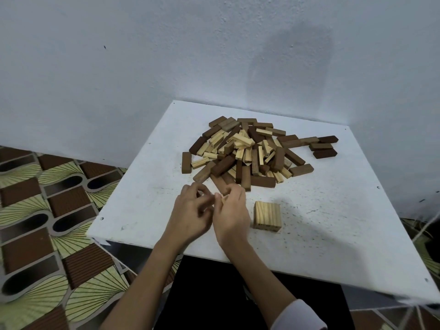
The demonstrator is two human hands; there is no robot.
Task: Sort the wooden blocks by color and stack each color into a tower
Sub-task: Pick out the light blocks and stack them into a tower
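A jumbled pile of blocks point(247, 151), light pine and dark brown mixed, lies at the middle of the white table point(333, 234). In front of it a flat layer of light blocks point(267, 216) sits side by side. My left hand point(190, 210) and my right hand point(231, 210) meet just left of that layer, at the pile's near edge. Between their curled fingers shows the tip of a light block point(223, 197), which both hands pinch. Most of that block is hidden by the fingers.
A few dark blocks point(323, 147) lie apart at the pile's right side, and one dark block point(186, 162) lies alone at its left. The table stands in a corner of pale walls. A patterned floor point(47, 210) shows to the left.
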